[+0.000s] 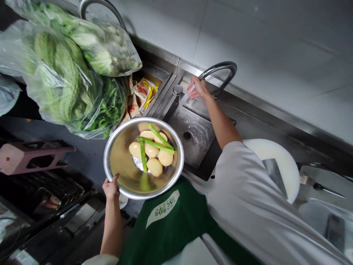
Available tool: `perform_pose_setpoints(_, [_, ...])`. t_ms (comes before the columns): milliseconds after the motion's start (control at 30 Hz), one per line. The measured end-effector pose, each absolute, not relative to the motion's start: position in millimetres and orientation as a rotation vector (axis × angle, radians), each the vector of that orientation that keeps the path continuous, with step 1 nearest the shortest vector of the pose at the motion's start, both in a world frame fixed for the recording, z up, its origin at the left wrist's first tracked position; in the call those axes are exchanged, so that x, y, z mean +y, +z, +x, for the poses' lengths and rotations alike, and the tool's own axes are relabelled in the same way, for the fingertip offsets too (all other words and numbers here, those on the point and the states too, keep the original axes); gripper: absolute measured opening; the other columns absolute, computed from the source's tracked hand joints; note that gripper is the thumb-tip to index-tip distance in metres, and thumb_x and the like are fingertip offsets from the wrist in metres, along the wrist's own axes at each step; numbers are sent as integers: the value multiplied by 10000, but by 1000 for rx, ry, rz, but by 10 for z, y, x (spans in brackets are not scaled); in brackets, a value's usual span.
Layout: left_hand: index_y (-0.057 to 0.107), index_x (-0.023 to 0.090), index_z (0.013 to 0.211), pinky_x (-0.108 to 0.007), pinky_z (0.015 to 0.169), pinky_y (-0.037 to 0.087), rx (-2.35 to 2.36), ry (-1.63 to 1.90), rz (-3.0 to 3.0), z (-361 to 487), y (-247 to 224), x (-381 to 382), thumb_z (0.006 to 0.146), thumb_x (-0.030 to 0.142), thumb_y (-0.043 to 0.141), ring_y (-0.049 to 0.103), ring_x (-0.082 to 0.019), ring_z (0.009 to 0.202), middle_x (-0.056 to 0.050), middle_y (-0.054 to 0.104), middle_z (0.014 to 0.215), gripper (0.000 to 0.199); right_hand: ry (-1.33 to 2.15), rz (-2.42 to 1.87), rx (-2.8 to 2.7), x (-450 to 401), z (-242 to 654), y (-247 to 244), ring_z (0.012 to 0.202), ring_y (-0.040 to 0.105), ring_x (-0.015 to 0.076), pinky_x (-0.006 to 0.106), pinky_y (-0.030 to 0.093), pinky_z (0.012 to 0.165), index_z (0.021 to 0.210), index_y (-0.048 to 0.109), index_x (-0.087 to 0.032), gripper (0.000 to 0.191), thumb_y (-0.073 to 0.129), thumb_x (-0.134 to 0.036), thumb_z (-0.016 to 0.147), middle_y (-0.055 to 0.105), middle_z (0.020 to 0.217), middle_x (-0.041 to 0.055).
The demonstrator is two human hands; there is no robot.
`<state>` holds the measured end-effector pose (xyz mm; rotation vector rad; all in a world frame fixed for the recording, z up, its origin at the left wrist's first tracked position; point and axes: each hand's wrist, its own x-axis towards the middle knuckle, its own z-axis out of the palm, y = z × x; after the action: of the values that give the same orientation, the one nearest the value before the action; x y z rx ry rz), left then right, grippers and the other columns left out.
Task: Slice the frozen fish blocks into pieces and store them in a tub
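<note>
My left hand (111,187) grips the near-left rim of a wide metal basin (118,156), fingers wrapped over the edge. Inside the basin lie several peeled potatoes (154,167) and three green stalks (143,156). The basin tilts in front of my green apron. My right hand (199,88) is stretched out over the sink (198,138), at the spout end of the curved faucet (220,66). Its fingers are extended and apart, with what looks like running water over them. Water spreads on the sink bottom around the drain (187,135).
Clear bags of green vegetables (66,81) are piled at the left. Printed packets (142,94) lie in the adjoining basin. A drain strainer (177,89) sits on the ledge. At the right, a cleaver (274,175) rests on a round white cutting board (264,149). A pink stool (33,157) stands lower left.
</note>
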<state>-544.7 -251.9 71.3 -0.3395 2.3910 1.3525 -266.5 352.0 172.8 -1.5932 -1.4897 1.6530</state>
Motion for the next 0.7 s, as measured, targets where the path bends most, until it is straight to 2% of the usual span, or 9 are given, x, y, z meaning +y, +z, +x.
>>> perform_pose_setpoints(100, [632, 155, 769, -263, 572, 445, 2395, 1348, -314, -5430, 741, -2503, 428, 418, 867, 515, -105, 564, 32, 600, 668, 491, 1667, -1571, -1508, 3553, -2664, 1677, 818, 718, 149, 344, 547, 931, 1040, 661, -33, 656, 326, -592, 1111, 675, 767, 53])
perform_pose_setpoints(300, [619, 166, 760, -279, 587, 463, 2405, 1333, -301, -5409, 770, -2493, 440, 425, 848, 510, -111, 553, 44, 572, 634, 471, 1664, -1472, -1490, 3646, -2646, 1517, 799, 723, 232, 407, 615, 795, 1112, 703, -148, 640, 607, -753, 929, 671, 759, 46])
perform_pose_setpoints(533, [620, 159, 768, -288, 592, 458, 2396, 1338, -296, -5415, 752, -2501, 420, 443, 846, 520, -117, 562, 28, 586, 657, 503, 1626, -1448, -1487, 3689, -2662, 1458, 834, 732, 264, 425, 610, 768, 1067, 709, -146, 678, 572, -795, 927, 681, 781, 73])
perform_pose_setpoints(700, [616, 162, 752, -291, 553, 429, 2432, 1307, -274, -5359, 812, -2448, 440, 486, 814, 505, -124, 534, 25, 574, 624, 491, 1630, -1453, -1423, 3611, -2683, 1484, 722, 715, 236, 394, 619, 690, 963, 713, -149, 588, 591, -724, 944, 664, 700, 57])
